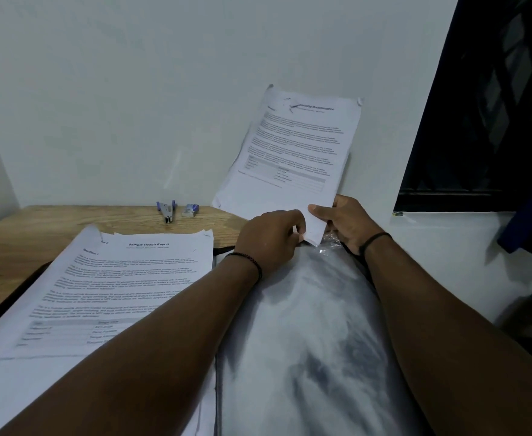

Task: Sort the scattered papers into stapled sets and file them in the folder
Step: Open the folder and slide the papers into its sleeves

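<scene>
At folder mouth, rt side of worktop (54, 228): stapled set (293, 152) pinched at lower corner by right hand (349, 221); left hand (271, 237) grips sleeve (308, 309) edge. Risk: corner snags on plastic, sheets crumple. Stack (117, 284) lies left w/ stapler (166, 210) beyond.

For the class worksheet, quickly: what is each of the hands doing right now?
Left hand: pinches the clear plastic folder sleeve at its opening.
Right hand: grips the white printed paper set.

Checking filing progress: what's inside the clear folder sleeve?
Only the bottom corner of the stapled set enters the sleeve at its opening; glare hides anything deeper.
</scene>
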